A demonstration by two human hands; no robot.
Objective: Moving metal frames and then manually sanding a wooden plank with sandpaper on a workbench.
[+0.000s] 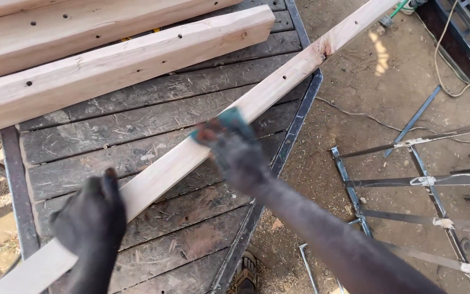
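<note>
Pressing a sanding pad (218, 124) on the plank (278, 87) — right hand (235, 152) (blurred); left hand (91, 218) grips it.

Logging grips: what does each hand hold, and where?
Left hand steadies the plank near its close end; right hand presses a teal pad on its middle.

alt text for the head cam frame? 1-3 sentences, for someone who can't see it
A person's right hand presses a small teal sanding pad onto a long pale wooden plank lying diagonally across a dark slatted wooden work table, while the left hand holds the plank's near end. Thicker pale timber beams with drilled holes lie behind.
</note>
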